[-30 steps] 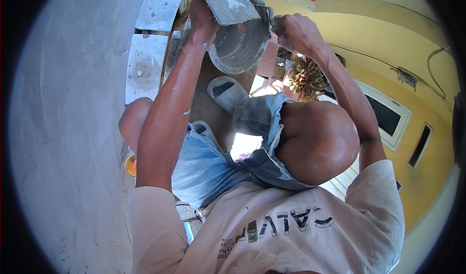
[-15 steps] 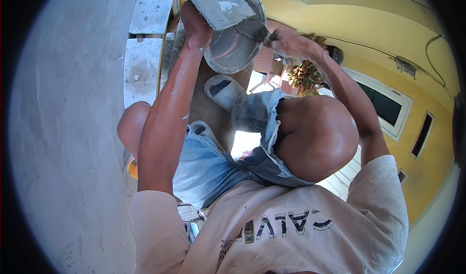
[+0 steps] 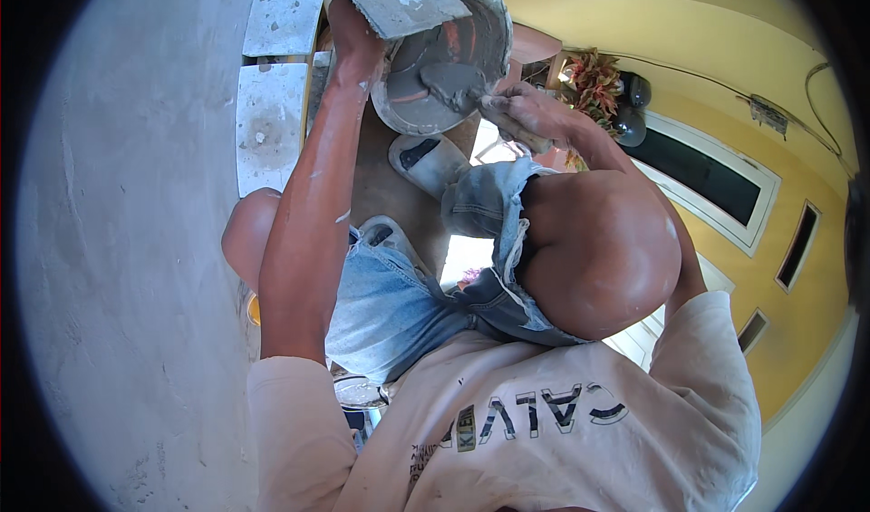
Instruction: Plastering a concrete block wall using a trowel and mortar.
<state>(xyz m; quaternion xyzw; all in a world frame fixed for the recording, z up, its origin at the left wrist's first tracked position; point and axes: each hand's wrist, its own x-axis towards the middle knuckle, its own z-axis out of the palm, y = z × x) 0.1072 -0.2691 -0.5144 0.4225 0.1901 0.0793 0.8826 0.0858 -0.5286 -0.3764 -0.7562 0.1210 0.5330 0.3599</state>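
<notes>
My left hand [image 3: 355, 43] grips a flat grey board [image 3: 408, 3] above the left rim of a bucket [image 3: 412, 113]; its fingers are partly hidden behind the board. The bucket holds grey wet mix and has a wire handle standing up at the back. My right hand [image 3: 526, 113] is closed on the handle of a trowel, whose mix-coated blade [image 3: 451, 83] is inside the bucket, beside an orange-streaked patch of the inner wall.
A grey plastered wall [image 3: 127, 222] fills the left side, beside white-spattered boards [image 3: 270, 118]. My sandals [image 3: 421, 163] and knees are below the bucket. At right are a red-leaved plant [image 3: 594, 82], black round objects [image 3: 634, 91], a cable and a yellow wall [image 3: 797, 331] with windows.
My right hand has moved down, bringing the trowel blade into the bucket. My left hand and the board have shifted left, and more of the bucket's inside shows.
</notes>
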